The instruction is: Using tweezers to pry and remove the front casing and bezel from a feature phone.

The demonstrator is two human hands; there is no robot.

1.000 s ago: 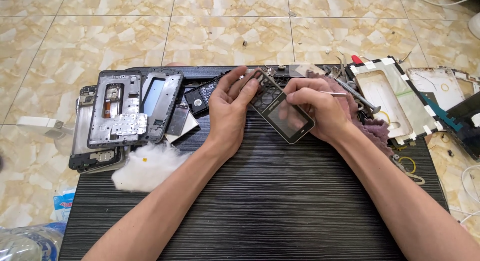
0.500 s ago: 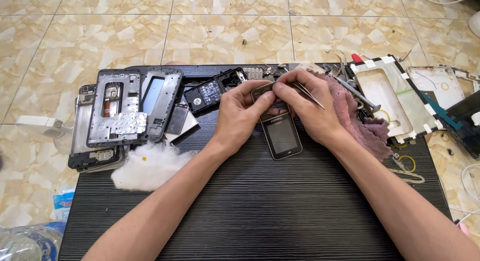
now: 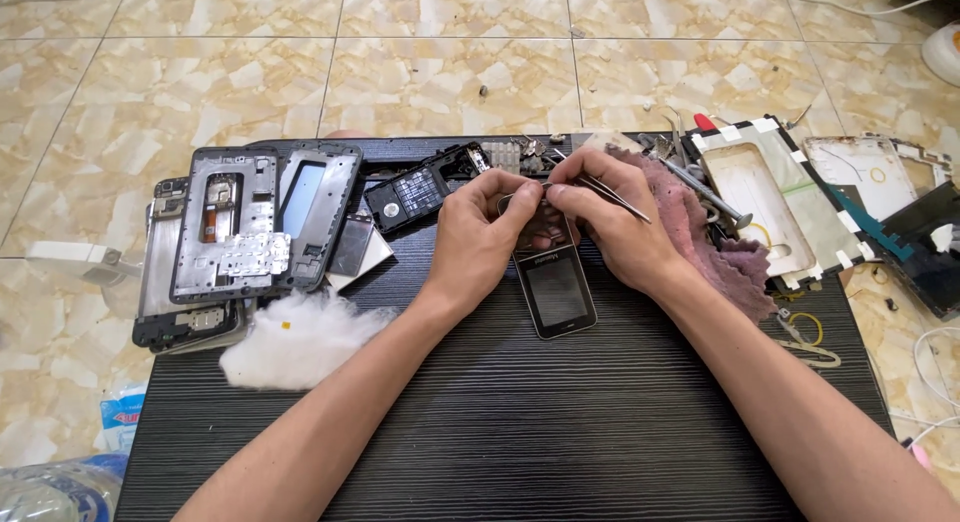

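Note:
A small dark bar phone (image 3: 556, 292) lies screen up on the black ribbed table top (image 3: 520, 432). My left hand (image 3: 478, 237) pinches the phone's upper end between thumb and fingers. My right hand (image 3: 615, 222) grips metal tweezers (image 3: 598, 187), with their tip at the phone's top edge, where both hands meet. The phone's keypad end is partly hidden under my fingers.
Several stripped phone frames (image 3: 245, 227) and a keypad part (image 3: 410, 197) lie at the left. White cotton wad (image 3: 295, 342) sits near my left forearm. A pink rag (image 3: 710, 242), a white phone back (image 3: 775, 197) and loose tools lie at the right. Tiled floor surrounds the table.
The phone was tilted up in my right hand; now it lies flat on the table. Both hands moved to its top end, tweezers at the edge.

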